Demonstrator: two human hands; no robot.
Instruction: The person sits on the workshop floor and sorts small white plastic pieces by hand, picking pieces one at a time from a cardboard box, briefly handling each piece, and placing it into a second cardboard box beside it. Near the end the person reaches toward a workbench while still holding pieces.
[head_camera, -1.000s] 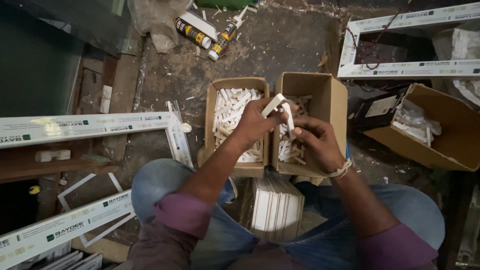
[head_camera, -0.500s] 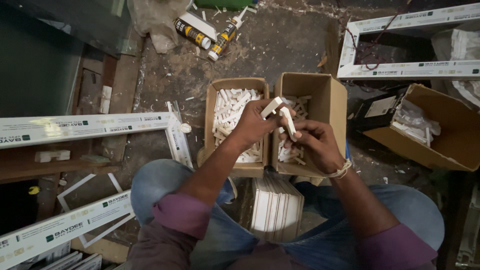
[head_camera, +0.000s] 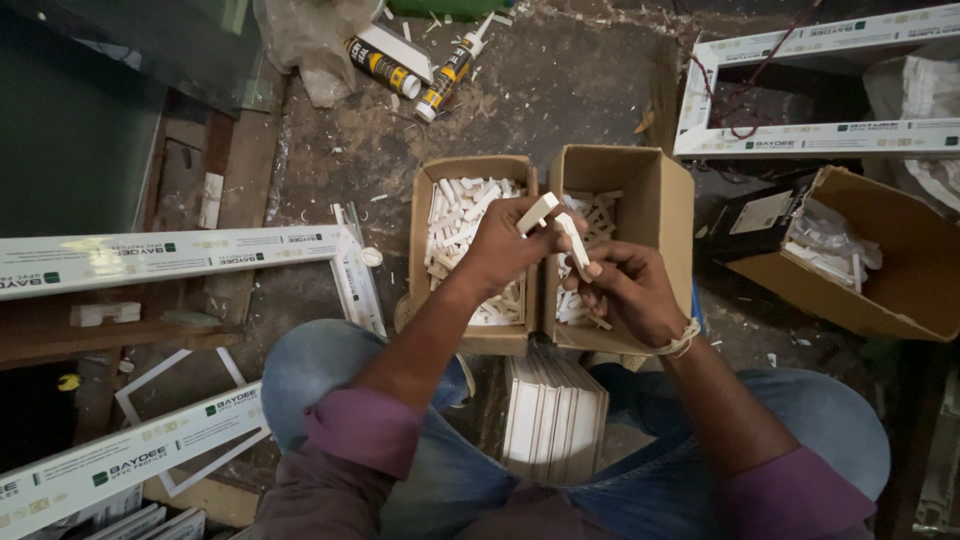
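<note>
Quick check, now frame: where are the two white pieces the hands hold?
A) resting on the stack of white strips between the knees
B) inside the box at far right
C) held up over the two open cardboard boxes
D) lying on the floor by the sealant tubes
C: the left hand holds a short white piece and the right hand a thin white piece, both raised over the left box and middle box.

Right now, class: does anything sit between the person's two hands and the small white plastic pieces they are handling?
Nothing visible does. The left hand already grips one small white plastic piece, and the right hand pinches another white plastic piece, both above the two open cardboard boxes.
</note>
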